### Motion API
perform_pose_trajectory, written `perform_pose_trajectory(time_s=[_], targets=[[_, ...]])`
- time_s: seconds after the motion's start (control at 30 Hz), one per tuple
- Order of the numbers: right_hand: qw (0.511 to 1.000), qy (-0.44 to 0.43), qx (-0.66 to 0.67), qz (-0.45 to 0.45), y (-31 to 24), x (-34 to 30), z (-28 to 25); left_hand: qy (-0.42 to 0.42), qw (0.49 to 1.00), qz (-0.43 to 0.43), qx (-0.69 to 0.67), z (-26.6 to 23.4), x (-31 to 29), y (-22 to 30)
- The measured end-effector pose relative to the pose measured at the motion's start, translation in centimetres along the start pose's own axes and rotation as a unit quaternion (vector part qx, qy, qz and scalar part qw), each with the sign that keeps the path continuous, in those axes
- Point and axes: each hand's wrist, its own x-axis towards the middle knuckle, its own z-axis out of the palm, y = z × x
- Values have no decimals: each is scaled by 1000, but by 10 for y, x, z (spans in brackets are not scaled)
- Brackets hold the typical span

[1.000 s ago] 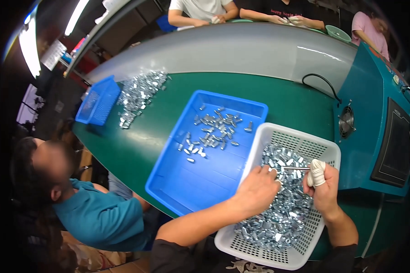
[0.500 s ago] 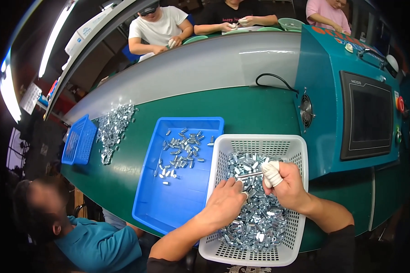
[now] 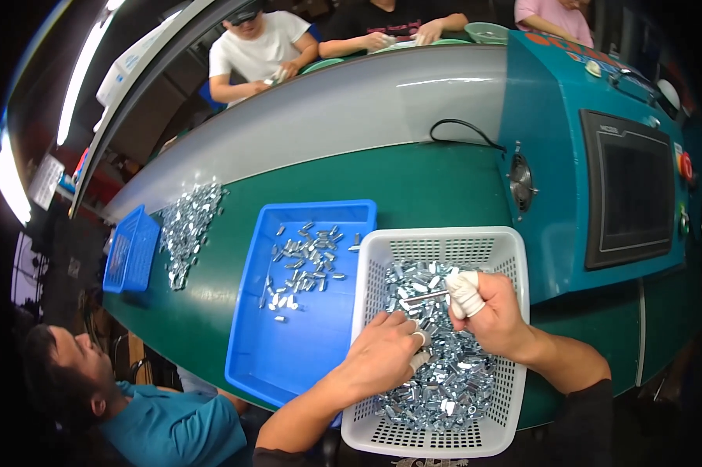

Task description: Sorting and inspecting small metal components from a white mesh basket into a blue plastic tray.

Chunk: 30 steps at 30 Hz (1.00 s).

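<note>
A white perforated basket (image 3: 517,327) in front of me holds a heap of small shiny metal pieces (image 3: 444,389). Over its right side my right hand (image 3: 492,311) is closed around a slim metal rod (image 3: 426,296), which points left above the heap. White wrapping covers fingers of this hand. My left hand (image 3: 383,347) reaches in from the left with its fingers curled down at the metal pieces, close to the rod's tip. White bands circle some of its fingers; its fingertips are hidden, and so is anything in them.
Left of the basket lies a blue tray (image 3: 269,354) with scattered metal pieces (image 3: 308,257). Farther left are a loose pile of pieces (image 3: 189,233) and a small blue basket (image 3: 133,253). A teal machine (image 3: 553,194) stands right. People sit at left and beyond the grey partition (image 3: 327,117).
My left hand's fingers have curled further down into the metal pieces. My right hand keeps the rod in nearly the same place. The view has shifted slightly; the person at left has turned their head.
</note>
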Motion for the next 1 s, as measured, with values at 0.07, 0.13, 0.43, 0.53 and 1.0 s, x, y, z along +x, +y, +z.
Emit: perform_pose_trajectory(time_s=[0.07, 0.13, 0.43, 0.53, 1.0], targets=[[1000, -18, -7, -2, 1, 2, -1, 17, 1000, -4, -26, -5, -2, 2], [1000, -15, -4, -14, -2, 3, 2, 5, 999, 6, -39, -8, -3, 2], [999, -1, 47, 24, 3, 3, 1, 98, 976, -6, -195, -14, 0, -4], [998, -5, 57, 18, 1, 4, 8, 193, 940, -70, -272, -22, -12, -11], [997, 22, 50, 60, -3, 0, 1, 345, 734, -82, -580, -12, -3, -15]])
